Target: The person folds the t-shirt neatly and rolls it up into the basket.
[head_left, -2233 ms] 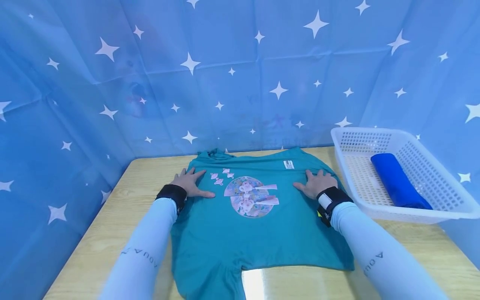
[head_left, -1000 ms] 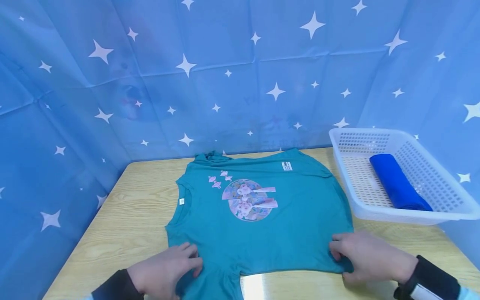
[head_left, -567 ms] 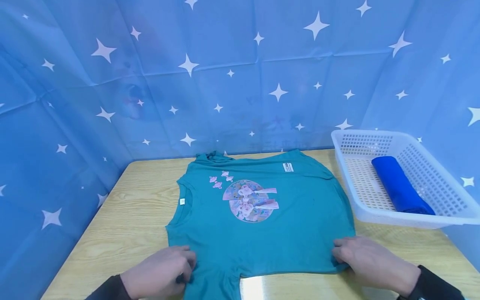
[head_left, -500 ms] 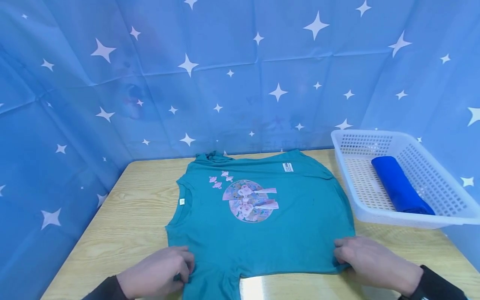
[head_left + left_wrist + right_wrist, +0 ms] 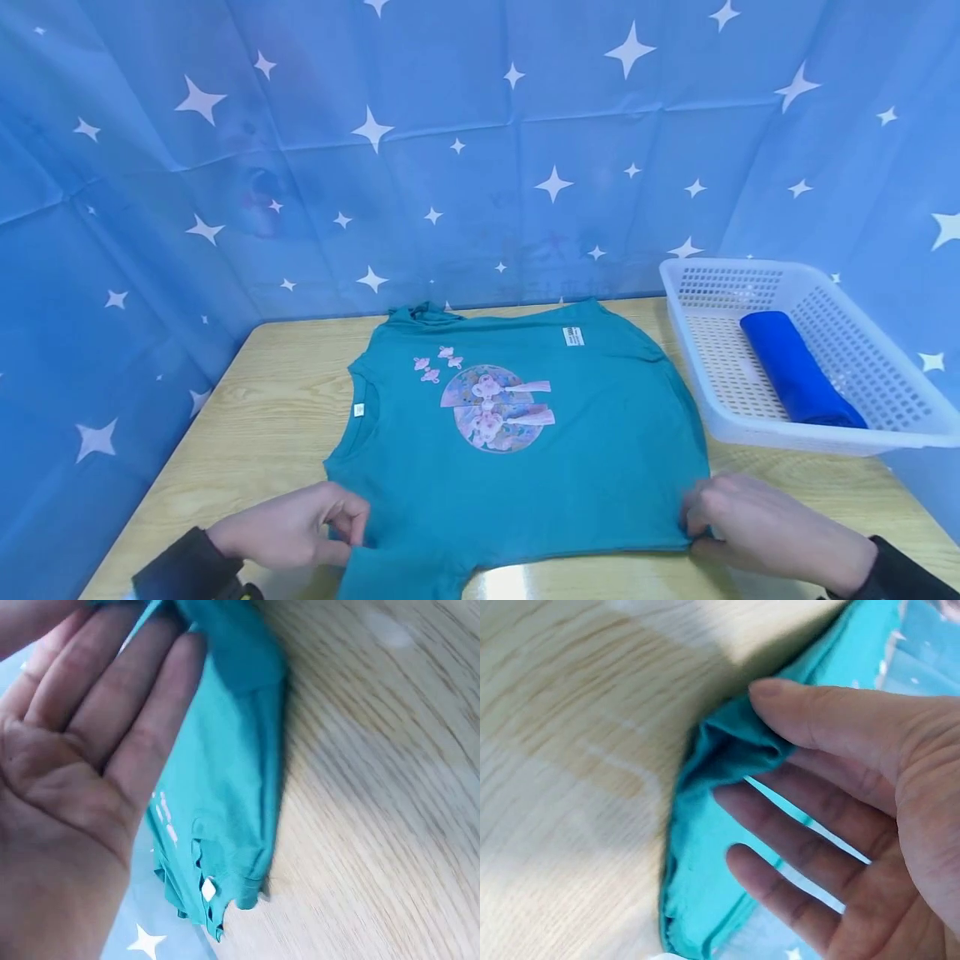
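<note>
A teal T-shirt with a round pink-and-floral print lies spread on the table, its neckline facing left. At its near left side my left hand pinches the fabric by the sleeve; the left wrist view shows the cloth running up to the fingertips, with the thumb mostly cut off. My right hand grips the near right corner at the hem. In the right wrist view a bunched fold sits between thumb and index finger, while the other fingers extend loosely.
A white perforated plastic basket stands at the right, holding a rolled blue cloth. Behind the wooden table hangs a blue curtain with white stars, which also covers the left side.
Both hands have come from the shirt's upper part down to its near corners and taken hold of the fabric. Lately the left hand has shifted left, drawing the sleeve fabric with it.
</note>
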`<state>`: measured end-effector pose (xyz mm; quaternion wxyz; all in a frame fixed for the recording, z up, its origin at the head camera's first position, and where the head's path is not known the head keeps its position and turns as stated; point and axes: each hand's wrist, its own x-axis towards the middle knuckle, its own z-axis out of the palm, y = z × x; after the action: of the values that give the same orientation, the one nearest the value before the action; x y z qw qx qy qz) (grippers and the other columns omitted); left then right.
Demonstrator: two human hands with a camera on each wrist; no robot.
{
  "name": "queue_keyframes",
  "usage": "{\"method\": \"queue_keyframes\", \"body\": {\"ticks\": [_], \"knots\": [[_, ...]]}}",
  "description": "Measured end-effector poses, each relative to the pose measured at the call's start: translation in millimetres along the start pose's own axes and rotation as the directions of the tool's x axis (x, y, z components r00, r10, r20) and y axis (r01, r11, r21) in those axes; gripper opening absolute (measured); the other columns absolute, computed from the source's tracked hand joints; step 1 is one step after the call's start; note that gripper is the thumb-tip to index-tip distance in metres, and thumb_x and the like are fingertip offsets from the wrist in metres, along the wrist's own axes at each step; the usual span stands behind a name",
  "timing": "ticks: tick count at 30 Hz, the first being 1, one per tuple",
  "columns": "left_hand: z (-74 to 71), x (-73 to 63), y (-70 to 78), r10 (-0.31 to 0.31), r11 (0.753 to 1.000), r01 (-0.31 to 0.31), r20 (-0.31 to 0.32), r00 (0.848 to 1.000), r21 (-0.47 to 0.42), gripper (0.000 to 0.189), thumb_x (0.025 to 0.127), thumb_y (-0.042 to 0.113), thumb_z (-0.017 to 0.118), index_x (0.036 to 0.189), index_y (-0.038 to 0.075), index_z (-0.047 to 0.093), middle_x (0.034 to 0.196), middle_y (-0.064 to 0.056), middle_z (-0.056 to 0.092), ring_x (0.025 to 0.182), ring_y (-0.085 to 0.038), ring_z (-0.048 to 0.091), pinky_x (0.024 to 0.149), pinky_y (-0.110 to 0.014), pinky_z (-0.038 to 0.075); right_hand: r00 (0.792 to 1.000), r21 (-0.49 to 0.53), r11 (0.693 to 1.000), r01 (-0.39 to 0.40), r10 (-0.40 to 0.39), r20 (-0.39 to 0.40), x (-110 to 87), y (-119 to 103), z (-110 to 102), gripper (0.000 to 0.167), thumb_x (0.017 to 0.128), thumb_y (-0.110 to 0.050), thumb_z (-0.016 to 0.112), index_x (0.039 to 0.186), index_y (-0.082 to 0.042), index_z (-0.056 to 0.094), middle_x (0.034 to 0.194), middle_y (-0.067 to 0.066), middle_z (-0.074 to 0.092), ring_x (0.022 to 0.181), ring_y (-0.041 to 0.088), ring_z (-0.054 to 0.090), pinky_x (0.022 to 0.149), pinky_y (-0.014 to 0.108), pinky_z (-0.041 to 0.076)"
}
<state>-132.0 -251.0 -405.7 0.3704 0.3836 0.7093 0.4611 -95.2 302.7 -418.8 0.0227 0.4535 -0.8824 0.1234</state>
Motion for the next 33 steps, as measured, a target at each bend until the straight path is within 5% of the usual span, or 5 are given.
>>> {"method": "queue_keyframes", "body": {"ticks": [8,13,18,23,33], "knots": [[-10.7,-7.4,3.0,-0.029,0.974,0.067,0.171,0.985,-0.219,0.008,0.099,-0.007,0.048,0.102,-0.014,0.048,0.06,-0.019,0.027,0.05,-0.01,0.024,0.047,-0.026,0.022,0.972,0.379,0.922,-0.076,-0.016,0.233,1.5,0,-18,0.016,0.091,-0.014,0.079,0.084,-0.027,0.072,0.075,-0.023,0.062,0.068,-0.013,0.05,0.054,0.016,0.04],[-30.3,-5.0,1.9,-0.158,0.974,0.145,-0.064,0.985,-0.173,0.016,0.105,0.003,0.05,0.114,-0.01,0.053,0.062,-0.007,0.042,0.056,-0.009,0.045,0.053,-0.024,0.045,0.961,0.442,0.875,-0.195,0.081,0.263,17.0,12,-35,0.015,0.103,-0.015,0.064,0.089,-0.02,0.065,0.071,-0.015,0.048,0.063,-0.009,0.039,0.052,0.02,0.038],[-48.2,11.2,-4.8,-0.337,0.942,0.304,-0.418,0.844,-0.144,0.026,0.105,0.012,0.056,0.124,-0.006,0.059,0.071,0.003,0.06,0.065,-0.014,0.06,0.064,-0.032,0.058,0.91,-0.002,0.911,-0.412,0.412,0.049,52.9,20,-38,0.01,0.096,-0.01,0.072,0.088,-0.015,0.068,0.073,-0.008,0.06,0.063,0.004,0.056,0.055,0.028,0.047],[-51.0,33.4,-23.2,-0.37,0.919,0.379,-0.582,0.724,-0.113,0.027,0.106,0.012,0.055,0.124,-0.006,0.063,0.064,0.005,0.043,0.059,-0.013,0.046,0.056,-0.026,0.046,0.903,-0.279,0.861,-0.424,0.424,-0.065,82.7,31,-10,0.013,0.093,0.003,0.068,0.085,-0.006,0.067,0.07,0.007,0.063,0.063,0.019,0.064,0.056,0.038,0.054],[-52.1,39.3,-28.3,-0.362,0.92,0.379,-0.587,0.724,-0.1,0.022,0.107,0.01,0.052,0.121,-0.005,0.061,0.065,0.003,0.047,0.056,-0.014,0.045,0.053,-0.026,0.041,0.899,-0.369,0.826,-0.425,0.434,-0.062,91.6,34,2,0.011,0.092,0.009,0.065,0.089,-0.002,0.068,0.074,0.011,0.065,0.066,0.022,0.064,0.06,0.04,0.056]]}}
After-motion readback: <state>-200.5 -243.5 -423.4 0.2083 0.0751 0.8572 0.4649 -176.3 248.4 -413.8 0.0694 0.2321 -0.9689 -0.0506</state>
